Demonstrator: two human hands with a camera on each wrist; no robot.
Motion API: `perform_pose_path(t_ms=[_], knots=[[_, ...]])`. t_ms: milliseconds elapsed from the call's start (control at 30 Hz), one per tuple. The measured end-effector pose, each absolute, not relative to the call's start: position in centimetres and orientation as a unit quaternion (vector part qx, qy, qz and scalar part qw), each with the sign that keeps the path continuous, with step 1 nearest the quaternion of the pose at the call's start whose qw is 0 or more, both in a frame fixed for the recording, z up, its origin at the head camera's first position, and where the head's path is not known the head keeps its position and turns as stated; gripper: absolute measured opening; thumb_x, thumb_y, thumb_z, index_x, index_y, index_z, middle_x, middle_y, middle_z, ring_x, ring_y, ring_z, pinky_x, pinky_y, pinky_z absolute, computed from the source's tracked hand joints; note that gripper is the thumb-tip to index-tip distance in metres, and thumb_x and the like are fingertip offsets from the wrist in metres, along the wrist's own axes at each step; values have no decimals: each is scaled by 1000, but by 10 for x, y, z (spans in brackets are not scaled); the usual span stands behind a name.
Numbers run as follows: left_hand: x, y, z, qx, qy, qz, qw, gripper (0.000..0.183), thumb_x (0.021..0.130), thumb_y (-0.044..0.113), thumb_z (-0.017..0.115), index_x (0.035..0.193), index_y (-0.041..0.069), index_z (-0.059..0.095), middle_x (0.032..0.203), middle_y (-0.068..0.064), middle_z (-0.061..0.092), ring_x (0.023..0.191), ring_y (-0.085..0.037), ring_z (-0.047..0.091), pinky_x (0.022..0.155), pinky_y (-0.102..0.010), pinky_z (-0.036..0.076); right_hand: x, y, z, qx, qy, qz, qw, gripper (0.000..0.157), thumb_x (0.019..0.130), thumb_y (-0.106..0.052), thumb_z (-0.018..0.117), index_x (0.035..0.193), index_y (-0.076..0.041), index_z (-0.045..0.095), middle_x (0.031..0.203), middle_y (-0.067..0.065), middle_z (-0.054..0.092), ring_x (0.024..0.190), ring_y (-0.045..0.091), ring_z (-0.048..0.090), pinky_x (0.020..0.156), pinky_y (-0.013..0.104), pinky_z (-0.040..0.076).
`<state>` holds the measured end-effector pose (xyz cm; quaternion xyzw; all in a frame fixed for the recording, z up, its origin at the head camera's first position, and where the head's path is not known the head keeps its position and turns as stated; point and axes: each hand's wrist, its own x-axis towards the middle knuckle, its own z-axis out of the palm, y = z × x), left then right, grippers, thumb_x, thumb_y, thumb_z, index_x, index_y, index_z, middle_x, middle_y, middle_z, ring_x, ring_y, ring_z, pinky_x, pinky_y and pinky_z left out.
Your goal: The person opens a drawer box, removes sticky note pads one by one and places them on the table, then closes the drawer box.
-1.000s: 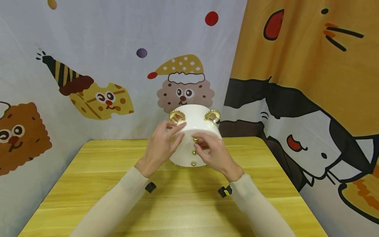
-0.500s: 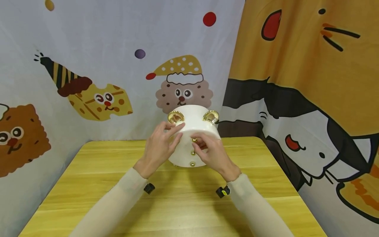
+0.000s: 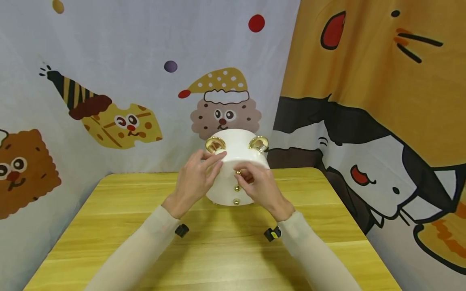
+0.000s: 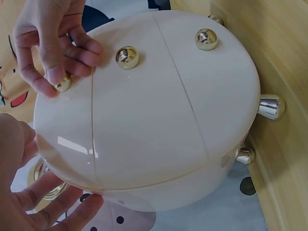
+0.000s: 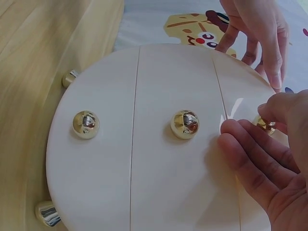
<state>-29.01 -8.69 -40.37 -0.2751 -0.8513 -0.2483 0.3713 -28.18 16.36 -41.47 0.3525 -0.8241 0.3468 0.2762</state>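
A glossy white rounded drawer box (image 3: 223, 186) with gold ear shapes on top stands on short metallic feet. Two thin seams split its front into three drawer fronts, each bearing a round gold knob. My right hand (image 3: 265, 186) pinches the top knob (image 5: 266, 125) between thumb and index finger, its other fingers curled close to the drawer front. The middle knob (image 5: 185, 124) and bottom knob (image 5: 86, 124) are untouched. My left hand (image 3: 191, 178) lies at the box's upper left edge, fingers extended along its top near the left gold ear (image 3: 215, 144).
The box stands towards the back of a wood-grain table (image 3: 218, 258). Behind it hangs a cartoon-printed cloth (image 3: 138, 48), with an orange and black patterned cloth (image 3: 364, 81) on the right. Small black devices sit at both wrists.
The whole head view shifts slightly left. Both hands keep their places on the box, and the drawer fronts look the same.
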Motion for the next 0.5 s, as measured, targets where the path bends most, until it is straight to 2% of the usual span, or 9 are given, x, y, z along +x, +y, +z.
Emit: perform_pose_path(t_ms=[200, 500], knots=[[-290, -89, -397, -284, -849, -254, 365, 32, 115, 24, 79, 146, 23, 84, 109, -12, 74, 83, -24, 65, 62, -34, 58, -281, 164, -413, 346, -829, 345, 272, 16, 107, -5, 84, 123, -6, 81, 91, 8, 86, 74, 15, 84, 69, 27, 70], [-293, -94, -395, -303, -846, -251, 360, 30, 115, 19, 77, 143, 20, 86, 101, -10, 70, 81, -22, 60, 63, -34, 55, -278, 163, -414, 353, -824, 340, 283, 17, 105, -3, 84, 122, -6, 81, 88, 7, 86, 72, 13, 82, 67, 25, 69]])
